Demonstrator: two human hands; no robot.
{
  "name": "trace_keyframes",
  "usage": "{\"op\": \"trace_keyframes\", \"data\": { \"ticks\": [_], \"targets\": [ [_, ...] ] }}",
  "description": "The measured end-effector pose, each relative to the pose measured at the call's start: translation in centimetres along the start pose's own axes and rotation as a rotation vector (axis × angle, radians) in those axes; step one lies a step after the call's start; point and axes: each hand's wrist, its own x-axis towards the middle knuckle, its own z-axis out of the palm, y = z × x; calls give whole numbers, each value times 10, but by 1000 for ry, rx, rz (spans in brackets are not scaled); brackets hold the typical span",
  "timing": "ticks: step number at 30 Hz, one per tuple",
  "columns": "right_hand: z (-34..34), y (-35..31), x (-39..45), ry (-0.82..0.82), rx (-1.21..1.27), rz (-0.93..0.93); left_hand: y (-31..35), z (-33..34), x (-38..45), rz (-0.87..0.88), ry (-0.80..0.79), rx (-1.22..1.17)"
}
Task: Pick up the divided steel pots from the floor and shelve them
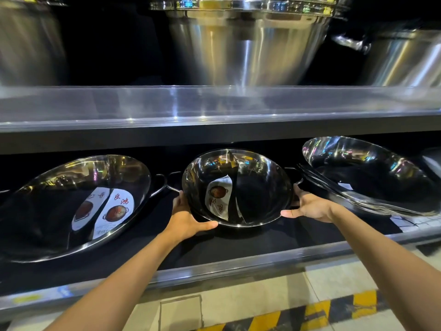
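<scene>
A divided steel pot [260,187] with a curved partition and a paper label inside leans tilted toward me on the lower shelf [238,266]. My left hand [188,219] grips its lower left rim, thumb along the front edge. My right hand [307,206] holds its lower right rim below the side handle. To its left a larger divided pot [59,211] with a label stands tilted on the same shelf. On the right leans a stack of shiny pots [372,177].
The upper shelf [214,108] carries large steel stockpots [245,41], with others at the far left and right. The lower shelf has a black lining and a metal front lip. Below lies a pale tiled floor with a yellow-and-black hazard stripe [317,314].
</scene>
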Motion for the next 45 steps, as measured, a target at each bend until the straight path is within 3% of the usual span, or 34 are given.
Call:
{"op": "trace_keyframes", "data": {
  "ticks": [16,45],
  "targets": [
    [-11,1,6,-30,-155,-2,-5,6,12,-84,-69,137],
    [-5,-10,9,94,-188,45,5,3,24,-166,-113,213]
  ]
}}
